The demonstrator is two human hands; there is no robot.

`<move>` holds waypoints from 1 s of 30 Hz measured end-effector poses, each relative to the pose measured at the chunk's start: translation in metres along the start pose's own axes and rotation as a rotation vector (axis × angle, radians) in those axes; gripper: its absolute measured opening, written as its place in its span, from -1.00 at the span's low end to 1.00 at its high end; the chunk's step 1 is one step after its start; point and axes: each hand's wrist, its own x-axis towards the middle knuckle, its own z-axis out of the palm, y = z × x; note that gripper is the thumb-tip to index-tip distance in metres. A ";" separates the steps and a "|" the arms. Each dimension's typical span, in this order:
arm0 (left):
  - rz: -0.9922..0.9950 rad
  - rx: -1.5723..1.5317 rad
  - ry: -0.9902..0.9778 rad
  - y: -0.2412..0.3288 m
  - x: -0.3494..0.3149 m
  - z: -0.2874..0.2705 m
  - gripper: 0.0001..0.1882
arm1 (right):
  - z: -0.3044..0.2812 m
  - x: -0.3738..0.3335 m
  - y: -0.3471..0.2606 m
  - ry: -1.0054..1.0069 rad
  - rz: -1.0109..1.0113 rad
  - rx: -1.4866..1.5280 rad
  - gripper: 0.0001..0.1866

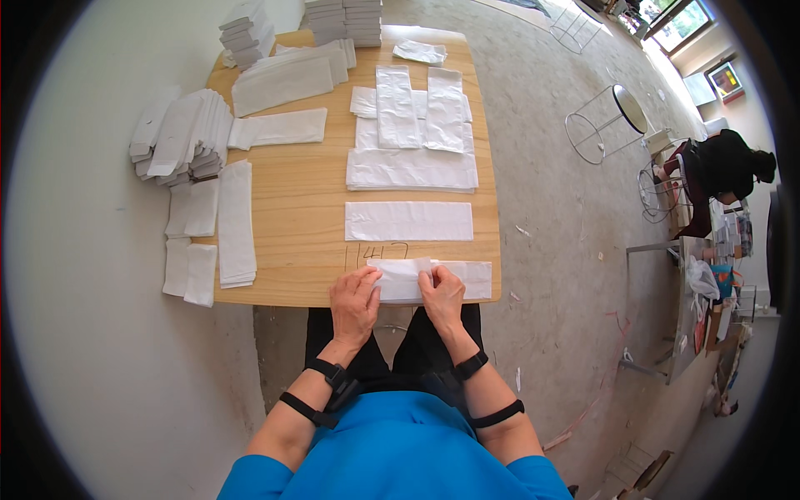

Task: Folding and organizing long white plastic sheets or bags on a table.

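Bare grey concrete floor point(533, 192) spreads to the right of a pale wooden desk point(292, 208), and a white wall point(92, 250) closes off its left. At the near edge lies the white strip point(402, 279) being worked on, set crosswise, its right part reaching out past the fingers. The left hand point(356, 298) has its fingers together at the strip's left end; whether they grip or only press cannot be told. The right hand point(442, 293) is nearly closed, thumb and forefinger pinching the upper layer around the middle.

The step in hand looks like folding or squaring that layer. The next move seems to call for a steady left hand and a light right pinch, so that the edges line up and the thin material does not crease.

Just beyond, a flat strip point(408, 221) lies alone, parallel to the first. Farther off is a layered pile point(412, 171), with two lengthwise strips point(397, 108) lying across it. Folded white bundles point(192, 133) crowd the left side, and tall stacks point(346, 21) stand at the far end.
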 end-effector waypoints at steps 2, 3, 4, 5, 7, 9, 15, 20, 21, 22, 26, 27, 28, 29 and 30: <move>0.064 0.011 -0.080 0.004 0.005 0.001 -0.68 | -0.001 0.000 0.000 0.003 0.010 0.031 -0.79; 0.067 0.008 -0.081 0.002 0.004 0.003 -0.68 | -0.001 0.000 0.000 0.007 0.011 0.029 -0.79; 0.076 0.032 -0.110 -0.002 0.004 0.005 -0.68 | -0.001 -0.001 0.000 -0.009 0.001 0.021 -0.82; 0.087 0.053 -0.141 -0.002 0.004 0.005 -0.68 | -0.003 -0.002 0.001 -0.022 -0.006 0.011 -0.85; 0.083 0.056 -0.154 -0.004 0.006 0.004 -0.68 | -0.007 -0.003 0.006 0.009 -0.013 0.023 -0.87; 0.098 0.070 -0.138 -0.006 0.006 0.005 -0.67 | -0.014 -0.003 0.015 0.039 -0.020 0.034 -0.88; 0.166 0.034 -0.279 -0.007 0.013 -0.012 -0.47 | -0.056 0.002 0.012 -0.041 -0.157 -0.202 -0.59; 0.314 0.129 -0.456 -0.005 0.036 -0.020 0.00 | -0.055 0.007 -0.008 -0.257 -0.654 -0.433 -0.22; 0.334 0.188 -0.529 -0.007 0.040 -0.018 0.12 | -0.051 0.009 -0.004 -0.342 -0.701 -0.536 -0.11; 0.338 0.190 -0.528 -0.009 0.042 -0.015 0.12 | -0.047 0.012 0.003 -0.338 -0.701 -0.536 -0.11; 0.335 0.168 -0.571 -0.015 0.046 -0.010 0.14 | -0.043 0.018 0.010 -0.454 -0.635 -0.598 -0.07; 0.321 0.153 -0.575 -0.016 0.046 -0.010 0.13 | -0.043 0.019 0.009 -0.471 -0.631 -0.589 -0.08; 0.320 0.153 -0.580 -0.017 0.046 -0.009 0.13 | -0.042 0.019 0.011 -0.474 -0.627 -0.587 -0.08; 0.318 0.154 -0.574 -0.017 0.046 -0.011 0.13 | -0.042 0.018 0.009 -0.461 -0.652 -0.617 -0.08; 0.315 0.155 -0.568 -0.017 0.046 -0.013 0.13 | -0.042 0.018 0.008 -0.449 -0.676 -0.647 -0.08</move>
